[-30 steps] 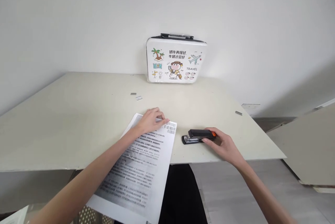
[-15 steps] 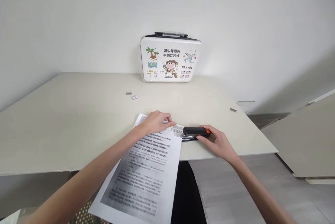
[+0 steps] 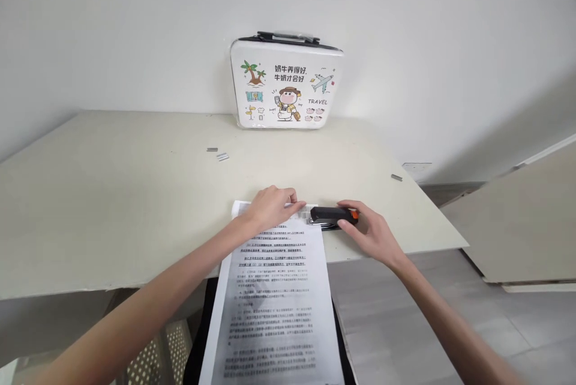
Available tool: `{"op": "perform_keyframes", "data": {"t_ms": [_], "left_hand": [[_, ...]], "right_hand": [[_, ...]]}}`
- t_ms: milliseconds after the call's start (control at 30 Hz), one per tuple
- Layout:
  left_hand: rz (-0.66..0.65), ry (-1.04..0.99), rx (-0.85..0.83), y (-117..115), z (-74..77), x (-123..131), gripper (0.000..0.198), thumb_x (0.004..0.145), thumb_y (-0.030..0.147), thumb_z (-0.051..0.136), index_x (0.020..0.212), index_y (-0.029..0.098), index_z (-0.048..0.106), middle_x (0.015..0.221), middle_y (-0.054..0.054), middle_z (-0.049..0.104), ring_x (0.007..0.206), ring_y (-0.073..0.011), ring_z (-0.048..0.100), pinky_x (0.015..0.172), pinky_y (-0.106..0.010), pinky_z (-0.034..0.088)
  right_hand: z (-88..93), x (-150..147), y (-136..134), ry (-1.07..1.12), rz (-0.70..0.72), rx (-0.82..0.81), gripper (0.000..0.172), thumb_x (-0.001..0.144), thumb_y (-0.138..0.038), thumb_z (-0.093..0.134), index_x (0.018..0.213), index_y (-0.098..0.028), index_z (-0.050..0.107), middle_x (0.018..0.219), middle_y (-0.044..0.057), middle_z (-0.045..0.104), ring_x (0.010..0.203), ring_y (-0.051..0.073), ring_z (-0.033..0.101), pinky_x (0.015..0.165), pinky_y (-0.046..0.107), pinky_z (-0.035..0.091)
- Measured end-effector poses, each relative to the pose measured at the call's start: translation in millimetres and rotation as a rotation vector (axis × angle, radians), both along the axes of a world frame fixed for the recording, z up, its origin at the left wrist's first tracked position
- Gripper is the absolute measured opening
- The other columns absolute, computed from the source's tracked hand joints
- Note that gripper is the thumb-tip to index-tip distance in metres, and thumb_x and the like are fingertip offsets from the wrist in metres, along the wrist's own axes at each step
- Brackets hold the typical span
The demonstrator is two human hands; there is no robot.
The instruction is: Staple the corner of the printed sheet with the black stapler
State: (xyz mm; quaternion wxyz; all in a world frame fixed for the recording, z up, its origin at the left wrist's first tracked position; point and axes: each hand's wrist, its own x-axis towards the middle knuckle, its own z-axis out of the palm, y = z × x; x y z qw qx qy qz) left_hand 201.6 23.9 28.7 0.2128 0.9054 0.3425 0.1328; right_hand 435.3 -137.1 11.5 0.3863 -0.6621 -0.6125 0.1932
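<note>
A printed sheet of paper (image 3: 274, 301) lies with its top on the pale table (image 3: 112, 205) and hangs over the front edge. My left hand (image 3: 272, 208) pinches its top edge, fingers closed on the sheet. A black stapler (image 3: 330, 216) with an orange end sits at the paper's top right corner, its jaw over that corner. My right hand (image 3: 371, 232) grips the stapler from the right.
A white illustrated case (image 3: 285, 82) with a black handle stands against the wall at the back. Strips of staples lie on the table at the left (image 3: 218, 154) and at the right (image 3: 396, 177). A second pale board (image 3: 522, 223) is at the right.
The paper has turned from slanted to nearly straight. My right hand has slid the stapler left until its jaw meets the paper's top right corner. The camera has tipped down a little.
</note>
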Motion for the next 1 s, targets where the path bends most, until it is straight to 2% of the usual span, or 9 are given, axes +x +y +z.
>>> {"op": "perform_keyframes", "data": {"t_ms": [167,233,333,433,600,1000], "left_hand": [[0.037,-0.037,-0.004,-3,-12.6,1,0.037,0.099,0.054,0.055,0.09,0.023,0.074,0.068,-0.003,0.07,0.059,-0.0203,0.061,0.062,-0.034,0.043],[0.039,-0.043,0.009,-5,-17.1,2,0.038,0.1,0.055,0.054,0.093,0.023,0.074,0.068,-0.003,0.07,0.06,-0.0212,0.062,0.063,-0.035,0.043],[0.054,-0.066,0.037,-7,-22.6,4,0.039,0.101,0.054,0.052,0.092,0.023,0.073,0.072,-0.004,0.072,0.062,-0.0217,0.063,0.064,-0.035,0.043],[0.062,-0.07,0.038,-9,-25.7,4,0.04,0.102,0.053,0.05,0.091,0.022,0.073,0.068,-0.004,0.07,0.061,-0.0216,0.064,0.066,-0.036,0.044],[0.05,-0.036,0.039,-11,-26.6,4,0.041,0.103,0.051,0.048,0.094,0.02,0.073,0.074,-0.006,0.073,0.064,-0.024,0.067,0.066,-0.038,0.045],[0.043,-0.013,0.023,-16,-17.2,3,0.037,0.104,0.046,0.048,0.101,0.019,0.074,0.088,-0.007,0.078,0.072,-0.0227,0.072,0.069,-0.035,0.049]], "right_hand": [[20.6,-15,18,-0.075,-0.049,-0.114,0.048,0.107,-0.059,0.035,0.128,-0.027,0.063,0.126,0.009,0.073,0.107,0.027,0.069,0.094,0.042,0.054],[29.2,-24,29,-0.139,-0.061,-0.141,0.053,0.108,-0.061,0.028,0.128,-0.027,0.064,0.126,0.009,0.072,0.112,0.029,0.067,0.096,0.043,0.052],[40.3,-38,44,-0.182,-0.009,-0.154,0.056,0.108,-0.062,0.026,0.126,-0.027,0.066,0.128,0.008,0.071,0.121,0.029,0.064,0.099,0.042,0.05],[48.2,-50,52,-0.195,0.07,-0.144,0.056,0.109,-0.061,0.025,0.124,-0.028,0.067,0.123,0.007,0.072,0.12,0.028,0.065,0.098,0.04,0.051],[51.8,-61,56,-0.249,0.103,-0.182,0.057,0.109,-0.06,0.022,0.123,-0.029,0.067,0.12,0.005,0.072,0.105,0.025,0.069,0.088,0.038,0.054],[57.7,-72,58,-0.364,0.058,-0.338,0.056,0.11,-0.056,0.018,0.109,-0.028,0.066,0.127,0.004,0.071,0.111,0.026,0.067,0.09,0.04,0.052]]}}
